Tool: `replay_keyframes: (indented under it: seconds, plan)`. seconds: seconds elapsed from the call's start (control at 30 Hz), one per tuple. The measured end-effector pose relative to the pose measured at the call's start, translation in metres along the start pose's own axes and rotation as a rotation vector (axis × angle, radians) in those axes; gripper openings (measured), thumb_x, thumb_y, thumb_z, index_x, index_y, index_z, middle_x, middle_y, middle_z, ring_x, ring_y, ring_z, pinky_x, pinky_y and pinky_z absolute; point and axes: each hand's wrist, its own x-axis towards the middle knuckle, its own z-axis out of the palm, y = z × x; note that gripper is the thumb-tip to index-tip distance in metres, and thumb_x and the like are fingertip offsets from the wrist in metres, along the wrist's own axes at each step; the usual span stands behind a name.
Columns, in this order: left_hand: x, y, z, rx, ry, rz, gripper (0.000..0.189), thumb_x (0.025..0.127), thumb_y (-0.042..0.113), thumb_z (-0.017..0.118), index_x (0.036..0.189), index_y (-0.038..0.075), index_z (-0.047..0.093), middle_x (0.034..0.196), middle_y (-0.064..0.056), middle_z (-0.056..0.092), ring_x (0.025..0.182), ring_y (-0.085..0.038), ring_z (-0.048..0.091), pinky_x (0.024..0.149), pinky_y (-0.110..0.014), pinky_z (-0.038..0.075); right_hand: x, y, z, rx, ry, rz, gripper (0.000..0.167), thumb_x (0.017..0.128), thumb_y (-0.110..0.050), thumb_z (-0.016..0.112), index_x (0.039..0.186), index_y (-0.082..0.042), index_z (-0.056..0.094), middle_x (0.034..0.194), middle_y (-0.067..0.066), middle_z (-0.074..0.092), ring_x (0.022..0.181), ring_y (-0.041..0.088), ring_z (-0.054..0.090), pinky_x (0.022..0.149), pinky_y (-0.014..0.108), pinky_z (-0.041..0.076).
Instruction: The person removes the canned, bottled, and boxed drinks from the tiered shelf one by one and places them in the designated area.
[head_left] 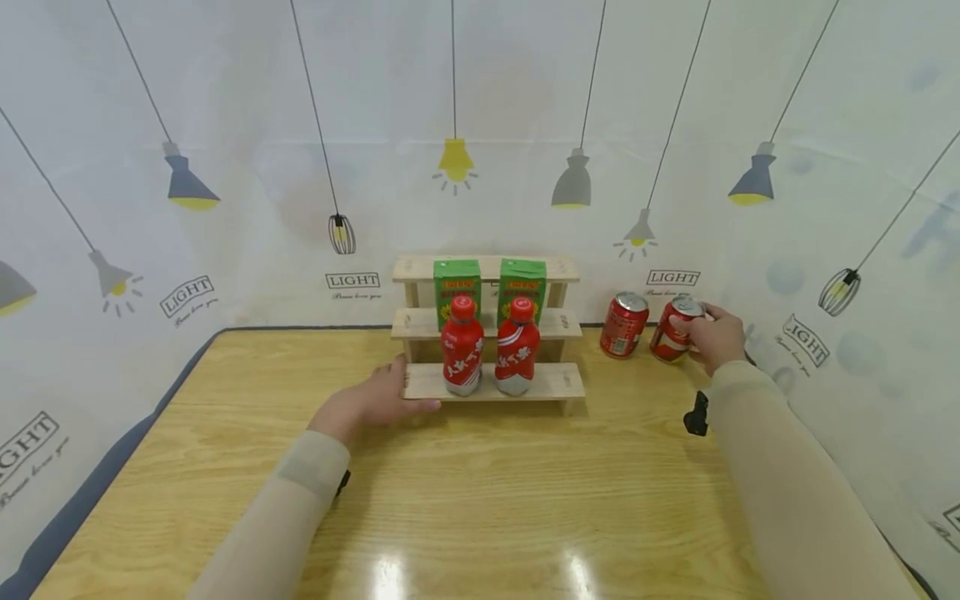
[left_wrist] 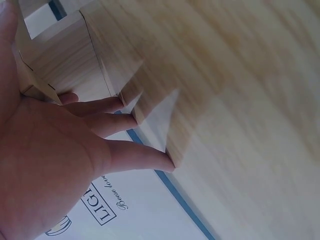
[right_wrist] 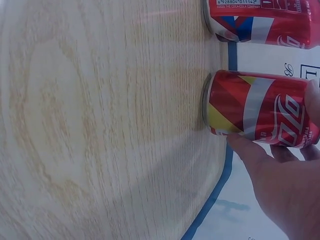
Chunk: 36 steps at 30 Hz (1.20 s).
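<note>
In the head view my right hand (head_left: 718, 335) grips a red Coca-Cola can (head_left: 672, 333) from its right side. The right wrist view shows fingers along this can (right_wrist: 260, 107), its base at or close to the tabletop. A second red can (head_left: 624, 325) stands just left of it. My left hand (head_left: 378, 396) rests against the left end of a three-tier wooden shelf (head_left: 420, 381), thumb along the front edge of the lowest step. In the left wrist view the left hand's fingers (left_wrist: 135, 156) are spread and fairly straight, tips touching the wooden tabletop.
Two red bottles (head_left: 462, 350) stand on the lowest step. Behind them, two green cartons (head_left: 522, 287) stand on the middle step. A light wood table (head_left: 480, 492) lies below, and a wall covering (head_left: 510, 92) printed with lamps rises close behind and at the sides.
</note>
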Motion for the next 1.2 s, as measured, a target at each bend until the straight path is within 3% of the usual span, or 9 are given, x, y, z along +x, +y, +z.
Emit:
replay_keyframes:
  seconds: [0.77, 1.07, 1.2]
  plan:
    - [-0.0054, 0.0025, -0.0026, -0.013, 0.003, 0.018, 0.124, 0.091, 0.074, 0.067, 0.169, -0.001, 0.008, 0.172, -0.033, 0.025, 0.161, -0.050, 0.024, 0.131, -0.064, 0.027, 0.0048, 0.0019, -0.0010, 0.023, -0.012, -0.007, 0.086, 0.102, -0.035, 0.069, 0.172, -0.020, 0.022, 0.175, 0.016, 0.030, 0.158, 0.039, 0.040, 0.121, 0.058, 0.046]
    - [-0.0066, 0.0004, -0.0026, -0.017, 0.009, 0.020, 0.120, 0.093, 0.072, 0.069, 0.168, -0.002, 0.010, 0.169, -0.034, 0.030, 0.159, -0.051, 0.030, 0.130, -0.064, 0.030, 0.0042, 0.0025, 0.0028, 0.029, -0.036, -0.021, 0.089, 0.102, -0.040, 0.069, 0.172, -0.021, 0.017, 0.176, 0.015, 0.027, 0.159, 0.038, 0.037, 0.124, 0.057, 0.043]
    - [-0.0041, 0.0020, -0.0014, -0.008, 0.006, 0.020, 0.123, 0.091, 0.074, 0.068, 0.168, -0.003, 0.010, 0.169, -0.034, 0.030, 0.158, -0.050, 0.031, 0.130, -0.063, 0.031, 0.0034, 0.0026, -0.0061, -0.025, -0.090, -0.035, 0.091, 0.104, -0.041, 0.066, 0.173, -0.019, 0.011, 0.177, 0.019, 0.024, 0.159, 0.042, 0.035, 0.125, 0.059, 0.041]
